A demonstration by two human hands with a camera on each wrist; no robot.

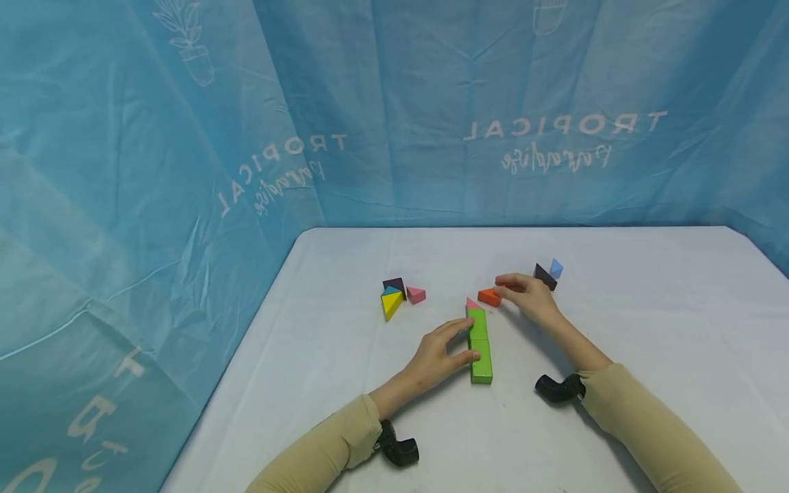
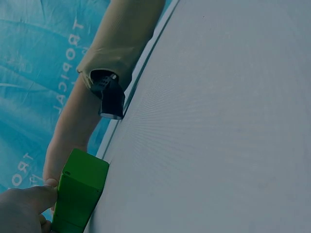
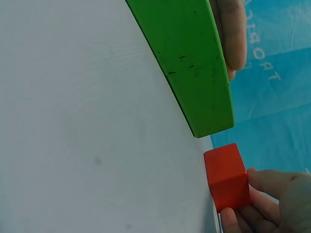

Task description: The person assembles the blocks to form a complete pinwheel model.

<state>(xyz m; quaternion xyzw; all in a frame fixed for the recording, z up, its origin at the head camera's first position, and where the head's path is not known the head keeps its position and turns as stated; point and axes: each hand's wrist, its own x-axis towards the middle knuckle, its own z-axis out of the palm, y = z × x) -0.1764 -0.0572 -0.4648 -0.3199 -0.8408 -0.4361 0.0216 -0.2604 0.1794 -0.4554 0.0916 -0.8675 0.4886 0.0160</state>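
Note:
Two green rectangular blocks [image 1: 481, 361] lie end to end on the white table, the seam between them showing. A pink triangular block [image 1: 473, 304] sits at their far end. My left hand [image 1: 434, 359] rests along the left side of the green blocks, thumb touching the near one and fingertips the far one. My right hand [image 1: 527, 298] pinches an orange triangular block [image 1: 488, 297] between thumb and fingers, just right of the pink block. Up close, the orange block [image 3: 227, 177] appears beyond the end of the green row [image 3: 204, 97], apart from it.
At the left lie a yellow triangular block [image 1: 391, 305], a partly covered blue one [image 1: 390, 291], a dark block [image 1: 394, 283] and a pink one [image 1: 416, 295]. Behind my right hand are another dark block [image 1: 545, 276] and a light blue triangle [image 1: 556, 268]. A blue curtain [image 1: 419, 103] hangs behind.

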